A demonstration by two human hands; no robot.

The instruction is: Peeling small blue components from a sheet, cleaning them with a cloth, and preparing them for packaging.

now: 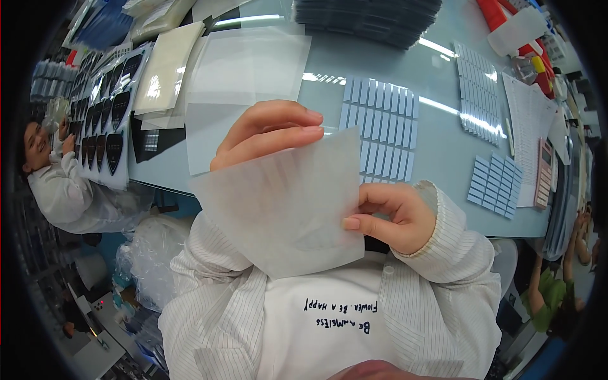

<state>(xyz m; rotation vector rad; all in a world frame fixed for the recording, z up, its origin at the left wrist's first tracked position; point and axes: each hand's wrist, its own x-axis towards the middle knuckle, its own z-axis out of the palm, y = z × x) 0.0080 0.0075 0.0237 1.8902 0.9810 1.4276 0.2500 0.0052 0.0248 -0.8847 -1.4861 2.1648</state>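
A translucent whitish sheet (285, 206) is held up, tilted, in front of my chest at the table's near edge. My right hand (402, 218) pinches its right edge between thumb and fingers. Behind the sheet is my left hand (266, 130), its fingers stretched out above the upper edge and apart from the thumb side, which shows only as a blur through the sheet. Just beyond my hands lies a panel of small pale-blue rectangular pieces (386, 120) in rows. Larger translucent sheets (253, 63) lie on the table past my left hand.
A tall stack of dark clear sheets (367, 19) stands at the back. On the right are more pale-blue panels (497, 183), a pink calculator (543, 168) and papers (529, 120). Cream packets (168, 69) and dark shield-shaped pieces (114, 152) lie left, near another person (63, 190).
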